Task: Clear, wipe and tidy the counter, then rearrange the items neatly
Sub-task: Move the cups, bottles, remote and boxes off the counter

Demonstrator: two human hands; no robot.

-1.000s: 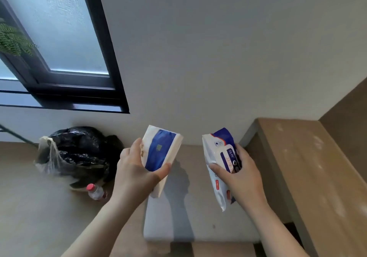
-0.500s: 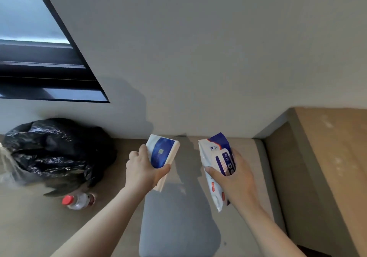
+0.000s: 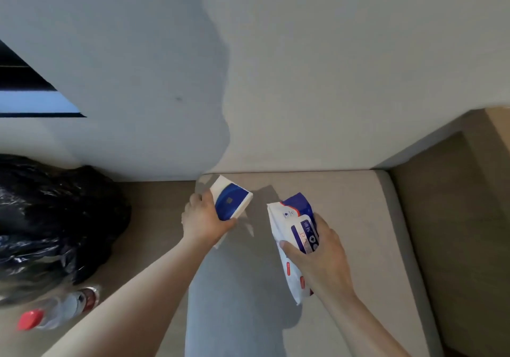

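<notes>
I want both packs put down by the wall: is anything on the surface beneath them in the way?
Nothing visible. The tissue pack in the left hand and the wipes pack in the right hand are over the pale surface; the black bag and bottle lie off to the left. What the hands cover is hidden.

1. Gripped in the left hand: a white-and-blue tissue pack, tilted, over the back-left corner of the pale counter, close to the wall.
2. Held in the right hand: a white wipes pack with a blue label, thumb across its front.
3. Between the two packs, a strip of shadowed counter.
4. Unclear whether either pack touches the counter.
5. To the left, a black rubbish bag; just beside it, lying on its side and blurred, a clear red-capped bottle.
6. Upper left, a corner of a dark window frame.
</notes>
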